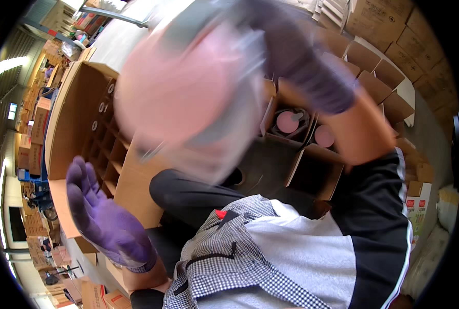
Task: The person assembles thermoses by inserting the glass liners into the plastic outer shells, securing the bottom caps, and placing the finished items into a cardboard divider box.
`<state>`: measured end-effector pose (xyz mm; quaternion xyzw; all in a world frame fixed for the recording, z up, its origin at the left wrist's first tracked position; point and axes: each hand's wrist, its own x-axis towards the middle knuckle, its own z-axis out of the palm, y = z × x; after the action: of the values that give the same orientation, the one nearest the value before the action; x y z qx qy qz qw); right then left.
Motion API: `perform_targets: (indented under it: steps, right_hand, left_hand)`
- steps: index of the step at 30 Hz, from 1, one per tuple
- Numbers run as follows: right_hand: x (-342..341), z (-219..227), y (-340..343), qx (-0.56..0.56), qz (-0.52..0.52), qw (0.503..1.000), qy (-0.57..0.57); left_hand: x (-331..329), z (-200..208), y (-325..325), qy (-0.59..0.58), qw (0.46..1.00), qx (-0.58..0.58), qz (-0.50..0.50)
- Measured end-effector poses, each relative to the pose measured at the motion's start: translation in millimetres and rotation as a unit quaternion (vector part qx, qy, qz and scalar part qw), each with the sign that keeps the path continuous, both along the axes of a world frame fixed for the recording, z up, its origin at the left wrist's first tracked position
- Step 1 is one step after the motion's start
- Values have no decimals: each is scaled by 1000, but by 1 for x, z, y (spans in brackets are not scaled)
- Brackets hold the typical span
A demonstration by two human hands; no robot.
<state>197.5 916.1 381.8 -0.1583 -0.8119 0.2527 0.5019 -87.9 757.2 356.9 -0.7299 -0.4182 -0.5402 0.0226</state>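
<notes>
A large, round pink and grey item in a clear plastic bag (183, 87) is held up close to the view, smeared by motion. My right hand (286, 38), in a dark purple glove, grips it at its upper right; the fingers are blurred. My left hand (108, 216), in a purple glove, is raised palm up with the fingers spread and nothing in it. Beside it stands a large open carton (67, 129) with cardboard dividers. Right of centre, a small open box (273, 121) contains a bagged item with a pink round top (288, 122). Another pink-topped item (324, 136) sits alongside.
An open-topped small box (317, 172) stands near my right thigh. More open cartons (378, 77) cluster at the upper right, with stacked closed cartons (420, 51) behind. A metal frame bar (113, 15) crosses the upper left. Shelving and boxes line the far left.
</notes>
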Motion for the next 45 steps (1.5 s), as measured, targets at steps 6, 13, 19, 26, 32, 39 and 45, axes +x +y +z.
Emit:
perform_targets:
  steps: [6, 13, 19, 26, 32, 39, 45]
  right_hand:
    - [208, -12, 63, -185, -118, 975, 25]
    - [300, -151, 151, -292, -126, 948, 17]
    - [358, -306, 165, -421, -164, 892, -21]
    - [353, -321, 144, -212, -422, 611, -635]
    - [338, -307, 165, -351, -305, 808, -361]
    - [141, -229, 229, -191, -295, 915, -199]
    - [-61, -179, 135, -65, -96, 935, -334]
  left_hand:
    - [-52, -91, 15, -57, 968, -245, -3]
    - [-54, -131, -34, -67, 912, -404, 32]
    - [-76, -122, -72, -66, 902, -415, 95]
    - [-121, -123, -135, 62, 905, -338, 250]
    - [-240, -156, -362, -150, 739, -257, 604]
    - [-236, -274, -717, -280, 287, -486, 776]
    - [-291, -362, -718, 275, 384, -411, 780]
